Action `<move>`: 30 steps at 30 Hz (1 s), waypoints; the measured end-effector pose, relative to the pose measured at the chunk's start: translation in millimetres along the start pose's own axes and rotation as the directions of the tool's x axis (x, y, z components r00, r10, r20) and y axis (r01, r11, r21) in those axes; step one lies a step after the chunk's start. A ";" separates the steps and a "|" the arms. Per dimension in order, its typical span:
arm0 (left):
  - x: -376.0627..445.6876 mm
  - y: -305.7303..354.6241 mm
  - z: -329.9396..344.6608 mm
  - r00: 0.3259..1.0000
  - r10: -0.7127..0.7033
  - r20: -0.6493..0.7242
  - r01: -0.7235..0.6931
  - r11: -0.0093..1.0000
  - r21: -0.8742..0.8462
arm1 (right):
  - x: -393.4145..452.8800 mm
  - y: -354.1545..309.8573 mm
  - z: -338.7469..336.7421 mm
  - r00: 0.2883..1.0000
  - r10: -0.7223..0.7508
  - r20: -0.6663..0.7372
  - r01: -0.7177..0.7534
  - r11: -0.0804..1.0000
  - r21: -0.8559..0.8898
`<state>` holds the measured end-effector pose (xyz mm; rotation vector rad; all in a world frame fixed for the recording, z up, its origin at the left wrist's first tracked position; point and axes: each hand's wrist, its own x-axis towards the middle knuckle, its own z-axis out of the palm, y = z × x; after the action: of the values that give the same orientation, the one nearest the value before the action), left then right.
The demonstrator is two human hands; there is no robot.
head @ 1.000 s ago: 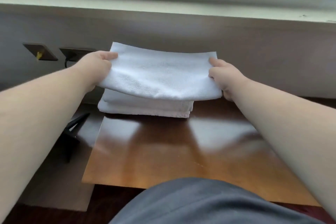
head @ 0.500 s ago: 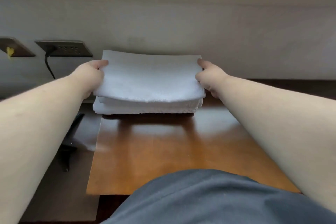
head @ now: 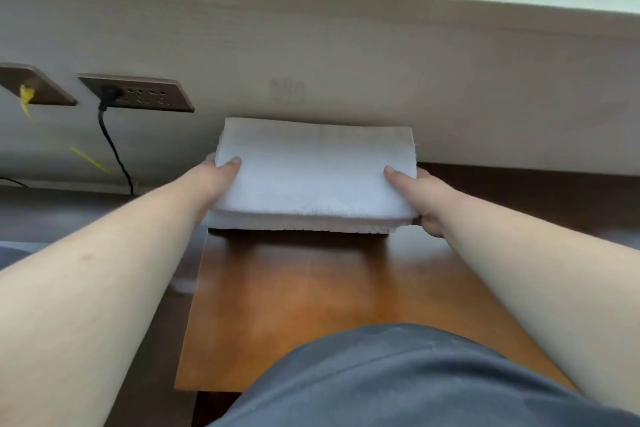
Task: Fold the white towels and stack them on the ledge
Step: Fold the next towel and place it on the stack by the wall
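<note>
Folded white towel (head: 313,166) at frame centre, atop towel stack (head: 304,224) on wooden ledge (head: 311,288) against wall. Left hand (head: 216,180) pinching left edge, thumb on top; right hand (head: 414,191) pinching right edge.

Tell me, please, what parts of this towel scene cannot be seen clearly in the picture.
- Fingers of the left hand and right hand, head view: only the thumbs show on the top towel; the stack hides the rest of each grip.
- Number of towels under it: the layers blur at the front edge.
- Near edge of the wooden table: covered by grey clothing.
- Wall socket holes: too small.
</note>
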<state>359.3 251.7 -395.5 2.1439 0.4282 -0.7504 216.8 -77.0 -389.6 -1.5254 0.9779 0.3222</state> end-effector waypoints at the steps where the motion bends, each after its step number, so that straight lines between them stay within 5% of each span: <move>1: 1.0 -2.7 2.3 1.000 0.008 -0.022 -0.008 1.000 0.020 | 3.9 3.1 2.5 1.000 0.008 -0.011 -0.008 1.000 -0.002; 7: 5.4 3.5 7.6 0.953 0.167 -0.253 -0.155 0.986 0.068 | 14.8 9.3 2.7 0.995 -0.023 -0.094 0.023 1.000 0.004; 13: 6.6 6.1 9.6 0.956 0.059 -0.286 0.001 0.979 0.203 | 0.5 11.0 -4.4 0.993 -0.047 -0.109 0.051 0.998 0.039; 15: 2.9 0.5 7.2 0.917 0.149 -0.371 -0.079 0.977 0.196 | -3.9 13.1 -8.7 0.977 -0.136 -0.165 0.139 0.990 0.005; 18: -0.8 -2.8 6.3 0.912 0.216 -0.349 -0.136 0.961 0.240 | -9.7 15.4 -14.0 0.948 -0.258 -0.184 0.243 0.965 -0.101; 27: -11.8 -1.8 0.8 0.943 0.052 -0.328 0.037 0.965 0.258 | -8.8 -6.7 -18.1 0.957 -0.281 -0.067 0.273 0.955 -0.112; 28: -18.0 1.0 3.7 0.935 0.072 -0.347 0.045 0.947 0.318 | -8.7 -6.5 -21.4 0.969 -0.238 -0.065 0.235 0.971 -0.042; 30: -33.8 6.4 8.2 0.856 0.358 -0.373 -0.104 0.826 0.554 | -10.6 -3.5 -27.9 0.988 -0.139 -0.066 0.145 0.985 0.095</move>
<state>333.8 239.7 -374.2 2.8412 0.1944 -0.1968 203.7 -98.7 -373.5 -1.5109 0.9123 0.1259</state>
